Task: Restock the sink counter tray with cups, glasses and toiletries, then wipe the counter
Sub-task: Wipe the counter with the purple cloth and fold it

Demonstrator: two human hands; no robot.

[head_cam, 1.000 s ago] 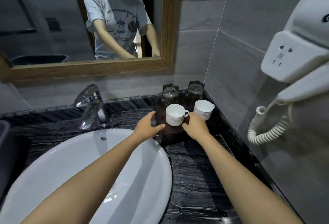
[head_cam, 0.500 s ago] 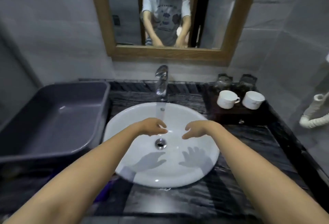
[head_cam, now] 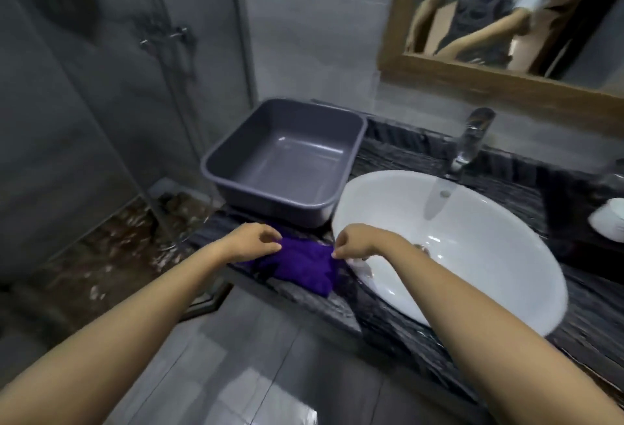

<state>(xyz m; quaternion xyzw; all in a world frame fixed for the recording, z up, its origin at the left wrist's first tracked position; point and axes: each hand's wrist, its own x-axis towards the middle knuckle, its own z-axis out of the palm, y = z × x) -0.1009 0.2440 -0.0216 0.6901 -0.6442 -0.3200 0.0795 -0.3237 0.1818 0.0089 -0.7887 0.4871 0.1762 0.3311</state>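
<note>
Pinching a purple cloth (head_cam: 300,264) at two edges: left hand (head_cam: 251,242) with fingers (head_cam: 271,245) closed on the left edge, right hand (head_cam: 354,244) with fingers (head_cam: 337,253) closed on the right edge. Lying crumpled on the dark desk (head_cam: 381,320) near its front edge, just in front of an empty grey tub (head_cam: 287,157) and just left of the white basin (head_cam: 472,249). Standing behind the basin, a chrome tap (head_cam: 471,140). Showing blurred at the far right edge, a white cup (head_cam: 609,223) on a dark tray (head_cam: 574,218); cannot tell what else is on the tray. Hanging on the wall above, a wood-framed mirror (head_cam: 472,76).
</note>
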